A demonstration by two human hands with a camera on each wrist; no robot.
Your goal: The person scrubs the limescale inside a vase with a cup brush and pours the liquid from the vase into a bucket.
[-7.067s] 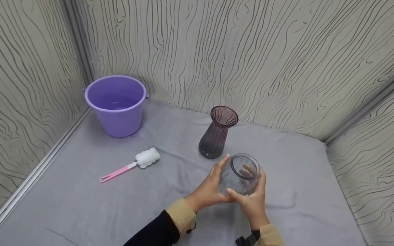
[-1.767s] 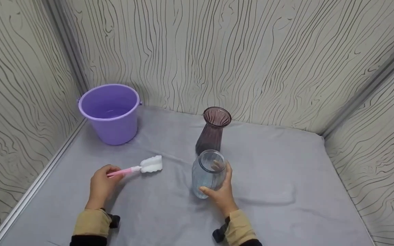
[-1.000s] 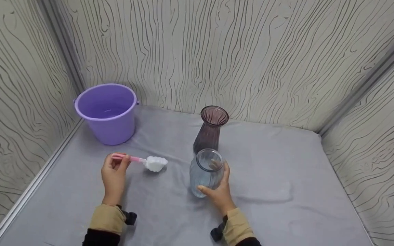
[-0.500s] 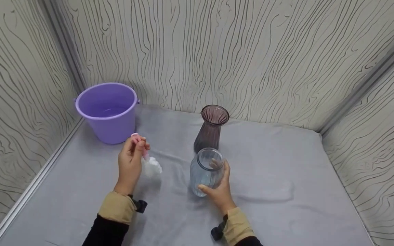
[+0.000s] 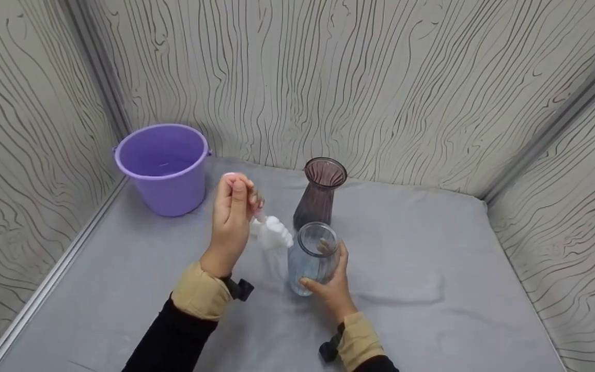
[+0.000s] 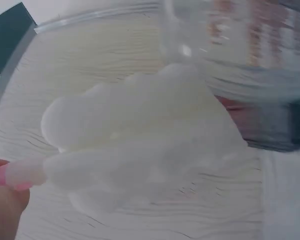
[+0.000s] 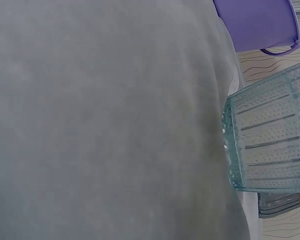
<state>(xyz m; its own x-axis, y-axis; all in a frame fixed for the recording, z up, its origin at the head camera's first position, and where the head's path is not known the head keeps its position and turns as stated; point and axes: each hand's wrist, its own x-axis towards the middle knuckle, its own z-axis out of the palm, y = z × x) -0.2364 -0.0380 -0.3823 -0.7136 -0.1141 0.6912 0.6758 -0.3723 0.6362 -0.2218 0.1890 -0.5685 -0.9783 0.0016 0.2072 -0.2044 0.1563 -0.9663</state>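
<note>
My left hand (image 5: 233, 222) grips the pink handle of a bottle brush, held up with its white sponge head (image 5: 271, 233) pointing down to the right. The sponge head lies just left of the rim of a pale blue glass vase (image 5: 305, 266), overlapping its edge in the head view. My right hand (image 5: 334, 287) holds this vase from the right side, thumb across the front and fingers behind. Large in the left wrist view, the sponge (image 6: 140, 135) sits close beside the clear glass. The ribbed glass (image 7: 267, 137) shows at the right of the right wrist view.
A purple-tinted fluted vase (image 5: 315, 201) stands upright just behind the blue one. The purple bucket (image 5: 173, 194) is at the back left, near the corner of the wood-patterned walls. Grey cloth (image 5: 406, 248) covers the table.
My left hand picked up the bottle brush from the cloth, raised it, turned its sponge downward and carried it right to the blue vase. My right hand keeps holding that vase, now farther left than at first.
</note>
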